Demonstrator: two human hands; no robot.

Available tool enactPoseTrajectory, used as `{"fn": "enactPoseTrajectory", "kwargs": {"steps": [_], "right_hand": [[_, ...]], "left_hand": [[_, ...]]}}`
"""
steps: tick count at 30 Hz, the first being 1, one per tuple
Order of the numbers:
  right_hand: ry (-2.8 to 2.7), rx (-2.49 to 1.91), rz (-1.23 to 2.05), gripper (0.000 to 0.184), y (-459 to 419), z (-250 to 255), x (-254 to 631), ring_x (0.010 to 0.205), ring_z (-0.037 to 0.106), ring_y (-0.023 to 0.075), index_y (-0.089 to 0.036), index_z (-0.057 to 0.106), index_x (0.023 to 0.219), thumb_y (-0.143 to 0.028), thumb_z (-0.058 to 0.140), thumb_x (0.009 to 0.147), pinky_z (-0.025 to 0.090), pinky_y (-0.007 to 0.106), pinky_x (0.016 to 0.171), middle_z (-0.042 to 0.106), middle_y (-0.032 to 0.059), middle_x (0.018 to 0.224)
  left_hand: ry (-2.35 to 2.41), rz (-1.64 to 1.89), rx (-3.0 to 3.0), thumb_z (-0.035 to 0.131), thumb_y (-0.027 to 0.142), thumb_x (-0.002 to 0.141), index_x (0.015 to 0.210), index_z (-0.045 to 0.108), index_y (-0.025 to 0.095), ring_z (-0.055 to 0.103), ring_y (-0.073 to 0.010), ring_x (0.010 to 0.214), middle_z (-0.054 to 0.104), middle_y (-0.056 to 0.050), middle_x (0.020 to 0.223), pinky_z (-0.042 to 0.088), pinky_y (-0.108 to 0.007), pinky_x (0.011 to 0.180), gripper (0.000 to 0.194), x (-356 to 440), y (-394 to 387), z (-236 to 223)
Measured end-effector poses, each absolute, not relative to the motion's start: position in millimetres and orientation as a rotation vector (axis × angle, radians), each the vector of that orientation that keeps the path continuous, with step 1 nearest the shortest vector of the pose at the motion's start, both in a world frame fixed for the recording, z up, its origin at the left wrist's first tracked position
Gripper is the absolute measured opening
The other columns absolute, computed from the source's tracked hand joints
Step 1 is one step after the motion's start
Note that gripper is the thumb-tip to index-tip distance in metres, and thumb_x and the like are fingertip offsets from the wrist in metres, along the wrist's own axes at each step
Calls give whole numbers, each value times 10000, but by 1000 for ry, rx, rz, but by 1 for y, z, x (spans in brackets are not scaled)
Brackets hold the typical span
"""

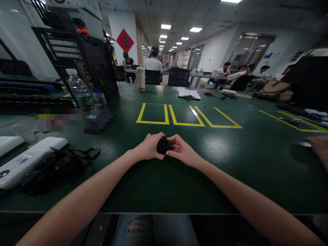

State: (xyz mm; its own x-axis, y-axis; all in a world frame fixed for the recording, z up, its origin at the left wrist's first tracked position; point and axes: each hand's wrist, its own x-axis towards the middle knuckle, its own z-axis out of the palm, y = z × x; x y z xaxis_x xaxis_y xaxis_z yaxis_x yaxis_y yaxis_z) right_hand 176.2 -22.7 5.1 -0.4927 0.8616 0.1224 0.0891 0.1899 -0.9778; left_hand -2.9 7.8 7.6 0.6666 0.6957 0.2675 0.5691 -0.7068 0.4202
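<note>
Between both hands, at the middle of the view, is a small black rounded object (162,146); its kind does not show clearly. My left hand (151,146) is closed around its left side, thumb below and fingers over the top. From the right, my right hand (181,149) pinches at the object's edge with thumb and fingertips. Part of the object is hidden by the fingers. Both hands are low over the green tabletop (164,184), short of the yellow tape outlines (153,122).
At left are a white power strip (30,159), black glasses (89,153), a plastic bottle (79,90) and a black computer case (96,65). Farther back stand a cup (140,78), a clipboard (189,94) and a red screwdriver (208,93). Another person's hand (320,148) reaches in at right.
</note>
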Motion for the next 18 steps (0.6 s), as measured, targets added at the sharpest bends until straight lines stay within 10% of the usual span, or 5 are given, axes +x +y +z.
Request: {"fn": "enactPoseTrajectory", "kwargs": {"steps": [18], "right_hand": [[-1738, -896, 1353, 296, -24, 4, 174, 974, 520, 171, -206, 429, 947, -200, 580, 693, 440, 366, 843, 489, 25, 1017]], "left_hand": [[999, 615, 2603, 632, 353, 564, 983, 391, 192, 503, -223, 848, 531, -43, 914, 319, -349, 757, 509, -3, 9, 5]]}}
